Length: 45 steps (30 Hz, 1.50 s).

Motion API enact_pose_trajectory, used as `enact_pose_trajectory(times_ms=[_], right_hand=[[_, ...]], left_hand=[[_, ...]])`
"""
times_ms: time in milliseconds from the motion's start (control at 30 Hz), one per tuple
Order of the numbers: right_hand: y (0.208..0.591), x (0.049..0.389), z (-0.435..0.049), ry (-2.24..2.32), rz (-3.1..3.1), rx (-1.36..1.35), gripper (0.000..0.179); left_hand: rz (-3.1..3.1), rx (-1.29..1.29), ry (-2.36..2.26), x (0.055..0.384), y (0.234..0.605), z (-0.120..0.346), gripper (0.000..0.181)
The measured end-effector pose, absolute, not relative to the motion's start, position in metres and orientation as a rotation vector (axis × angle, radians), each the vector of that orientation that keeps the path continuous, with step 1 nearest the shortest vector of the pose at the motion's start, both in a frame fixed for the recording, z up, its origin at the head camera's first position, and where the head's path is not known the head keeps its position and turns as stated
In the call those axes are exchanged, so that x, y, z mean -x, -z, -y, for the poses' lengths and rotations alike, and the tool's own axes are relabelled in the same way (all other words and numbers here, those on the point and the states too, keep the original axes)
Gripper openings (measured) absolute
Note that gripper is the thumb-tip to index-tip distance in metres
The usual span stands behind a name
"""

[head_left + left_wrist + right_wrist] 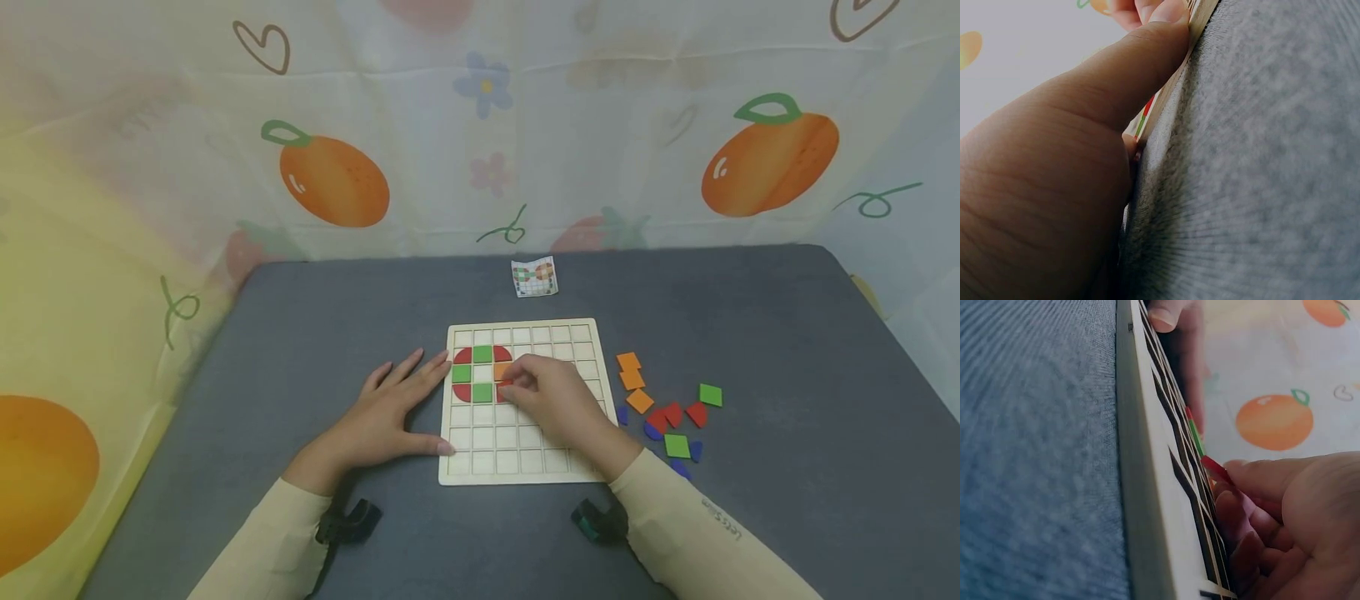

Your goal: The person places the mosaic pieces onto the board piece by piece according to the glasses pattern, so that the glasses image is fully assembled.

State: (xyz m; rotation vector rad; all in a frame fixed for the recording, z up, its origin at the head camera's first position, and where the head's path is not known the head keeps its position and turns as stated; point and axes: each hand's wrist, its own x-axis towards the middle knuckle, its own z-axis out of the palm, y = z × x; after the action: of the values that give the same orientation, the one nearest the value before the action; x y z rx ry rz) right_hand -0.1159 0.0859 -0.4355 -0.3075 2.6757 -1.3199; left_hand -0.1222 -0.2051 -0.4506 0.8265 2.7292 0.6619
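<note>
A pale wooden grid board [506, 462] lies on the grey table. In its upper left cells sit red quarter-round pieces [462, 356], green squares [482, 392] and an orange piece [501, 372], around one bare cell. My right hand [558, 404] is over the board; in the right wrist view its thumb and fingers pinch a red piece [1216, 470], tilted at the lower right of the pattern. With fingers spread, my left hand [382, 412] rests along the board's left edge, thumb [1147, 53] touching the rim. The right hand hides part of the grid.
Right of the board lie loose pieces: orange squares [632, 379], green squares [710, 395], red pieces [697, 414] and blue pieces [696, 451]. A small printed pattern card [535, 283] lies behind the board. A fruit-patterned cloth [420, 100] hangs behind the table [337, 308].
</note>
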Motion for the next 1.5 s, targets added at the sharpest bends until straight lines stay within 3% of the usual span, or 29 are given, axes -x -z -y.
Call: enact_pose_trajectory(times_ms=[700,1133,1500], right_hand=[[0.438,0.119,-0.086,1.259,-2.68,0.461,0.027],[0.427,0.119,-0.096,1.488,-2.507,0.449,0.03],[0.402,0.123,-0.133,1.762,-2.349,0.554,0.035]], left_hand=[[-2.738,-0.819,-0.653,0.122,0.451,0.208,0.12],[-2.742,-0.826,-0.645,0.123,0.452,0.207,0.12],[-2.739,-0.83,-0.669,0.122,0.451,0.206,0.12]])
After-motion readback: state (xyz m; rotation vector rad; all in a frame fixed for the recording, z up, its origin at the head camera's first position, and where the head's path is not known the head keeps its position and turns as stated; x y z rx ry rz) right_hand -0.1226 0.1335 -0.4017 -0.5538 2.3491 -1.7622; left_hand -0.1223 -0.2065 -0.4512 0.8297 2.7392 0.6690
